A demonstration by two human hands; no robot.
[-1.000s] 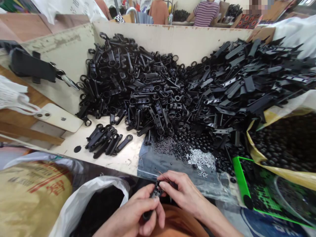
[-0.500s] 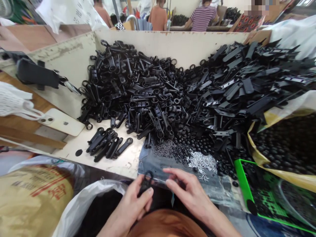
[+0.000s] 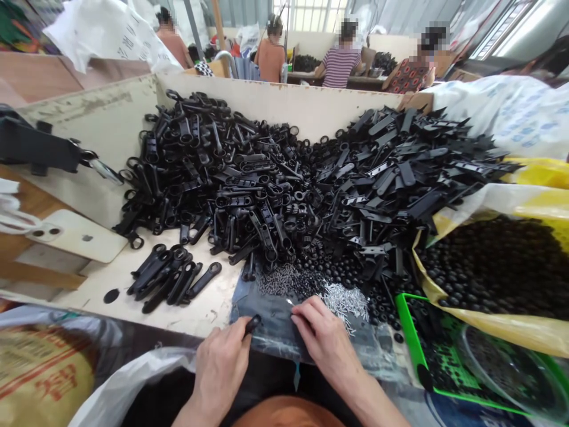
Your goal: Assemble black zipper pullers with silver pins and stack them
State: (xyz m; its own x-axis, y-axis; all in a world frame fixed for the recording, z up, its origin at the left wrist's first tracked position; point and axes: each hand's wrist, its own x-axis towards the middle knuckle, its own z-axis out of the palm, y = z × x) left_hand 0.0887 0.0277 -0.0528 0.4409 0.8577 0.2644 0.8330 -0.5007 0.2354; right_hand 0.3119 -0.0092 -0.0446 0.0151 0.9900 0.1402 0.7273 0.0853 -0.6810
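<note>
Fingers of the left hand [image 3: 222, 363] are clamped around a black part [image 3: 253, 324], only its end showing, near the front edge of the worktop [image 3: 211, 305]. The right hand [image 3: 329, 339] has thumb and forefinger together on a small bright piece [image 3: 290, 302], too small to identify, at a grey sheet [image 3: 275, 317] beside a pile of silver pins [image 3: 345, 301]. The step in hand seems to be handling small pieces; the next move likely calls for a fine, steady pinch with the left grip firm. Room for moving lies over the sheet between the hands; the heap of black parts [image 3: 258, 193] bounds it behind, a green tray [image 3: 406, 317] on the right.
</note>
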